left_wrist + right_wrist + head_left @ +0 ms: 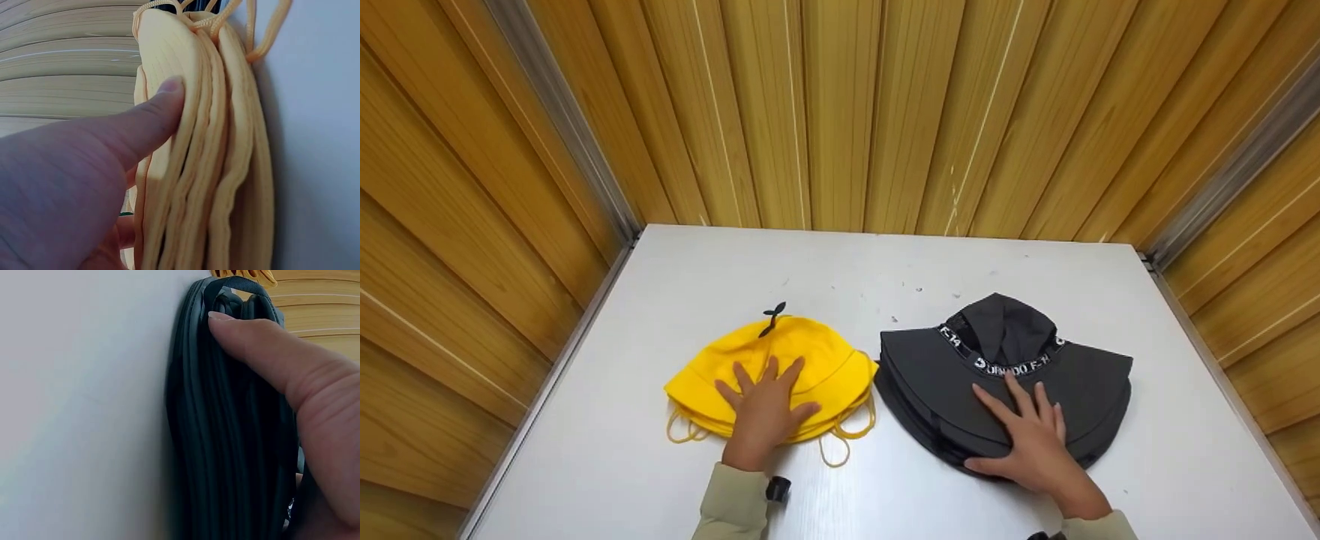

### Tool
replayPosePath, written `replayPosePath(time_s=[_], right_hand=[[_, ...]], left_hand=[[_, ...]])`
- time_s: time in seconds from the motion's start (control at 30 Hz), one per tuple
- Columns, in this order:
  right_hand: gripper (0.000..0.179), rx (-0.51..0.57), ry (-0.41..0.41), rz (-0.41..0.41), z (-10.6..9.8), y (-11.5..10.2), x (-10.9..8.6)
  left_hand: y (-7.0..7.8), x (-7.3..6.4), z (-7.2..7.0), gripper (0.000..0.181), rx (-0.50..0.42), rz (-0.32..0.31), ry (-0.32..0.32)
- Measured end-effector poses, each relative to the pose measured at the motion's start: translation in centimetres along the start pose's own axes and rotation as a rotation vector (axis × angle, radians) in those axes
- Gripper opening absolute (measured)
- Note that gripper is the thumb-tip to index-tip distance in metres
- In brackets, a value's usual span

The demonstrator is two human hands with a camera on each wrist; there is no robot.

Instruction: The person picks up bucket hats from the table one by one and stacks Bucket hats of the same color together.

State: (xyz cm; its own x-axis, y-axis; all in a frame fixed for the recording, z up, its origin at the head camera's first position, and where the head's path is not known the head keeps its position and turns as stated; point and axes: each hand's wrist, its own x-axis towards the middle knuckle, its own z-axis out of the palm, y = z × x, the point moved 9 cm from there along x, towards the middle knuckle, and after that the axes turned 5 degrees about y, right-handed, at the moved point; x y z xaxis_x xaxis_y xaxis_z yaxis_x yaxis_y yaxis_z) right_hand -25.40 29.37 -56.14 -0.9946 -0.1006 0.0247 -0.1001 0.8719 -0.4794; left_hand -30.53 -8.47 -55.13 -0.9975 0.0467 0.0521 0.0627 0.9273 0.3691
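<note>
A stack of yellow bucket hats (817,341) lies on the left part of the white table, cords hanging from its edges and a dark sprout ornament (772,319) on top. My left hand (765,409) rests on it with fingers spread. In the left wrist view the thumb (160,107) lies against the layered brims (208,140). To the right is a stack of dark grey hats (937,375) with a lettered band. Across its top brim my right hand (1031,442) spreads its fingers. The right wrist view shows the thumb (253,337) at the edge of several stacked brims (225,427).
Both stacks sit side by side on the white table (840,262), their edges nearly meeting. Wood-patterned panels (840,112) stand behind and on both sides, with metal posts (562,112) at the corners. Small dark marks dot the tabletop behind the hats.
</note>
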Motion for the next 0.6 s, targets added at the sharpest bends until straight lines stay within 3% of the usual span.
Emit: replayPosePath(time_s=[0.3,0.43,0.53,0.6], right_hand=[[0.11,-0.009,0.031,-0.013,-0.1,-0.1,-0.1],[0.111,-0.001,0.023,-0.016,-0.5,-0.3,0.0],[0.11,0.012,-0.012,0.002,-1.3,-0.8,0.3],[0.106,0.022,-0.032,0.021,-2.5,-1.6,0.7]], left_hand=[[0.0,0.2,0.0,0.08,0.014,0.009,0.021],[0.0,0.4,-0.2,0.08,-0.036,-0.011,-0.015],[0.4,0.5,-1.2,0.074,-0.072,-0.05,-0.045],[1.4,0.6,-2.8,0.069,-0.065,-0.053,-0.02]])
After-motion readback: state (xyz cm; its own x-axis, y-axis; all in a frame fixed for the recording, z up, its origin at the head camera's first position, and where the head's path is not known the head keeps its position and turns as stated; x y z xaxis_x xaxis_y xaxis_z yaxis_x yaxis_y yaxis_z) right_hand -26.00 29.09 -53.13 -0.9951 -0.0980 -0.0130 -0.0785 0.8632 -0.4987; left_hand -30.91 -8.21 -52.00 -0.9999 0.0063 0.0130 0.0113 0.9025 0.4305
